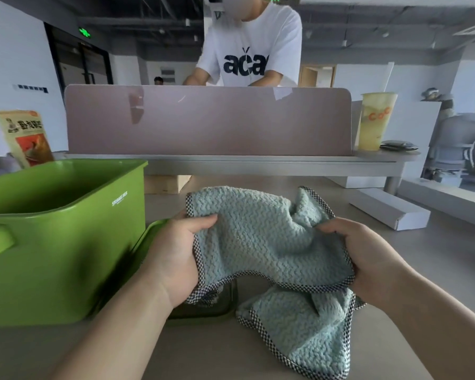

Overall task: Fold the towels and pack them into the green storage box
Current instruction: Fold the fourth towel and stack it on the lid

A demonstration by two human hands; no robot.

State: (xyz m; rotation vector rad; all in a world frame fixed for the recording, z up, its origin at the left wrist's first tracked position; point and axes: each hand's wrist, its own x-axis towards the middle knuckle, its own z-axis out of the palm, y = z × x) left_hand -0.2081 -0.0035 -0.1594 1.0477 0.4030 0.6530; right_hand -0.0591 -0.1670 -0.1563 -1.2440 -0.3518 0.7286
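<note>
Left hand (176,259), just right of the open green storage box (52,270), grips the pale blue towel (258,237) by its checked left edge; right hand (368,259) clenches the bunched right edge. The towel sags crumpled over the table (436,256), so pulling the edges taut and matching corners should give a clean fold.

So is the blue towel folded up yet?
Not yet. The towel is rumpled and sagging, gripped at its edges by the left hand and the right hand; no neat fold shows.
</note>
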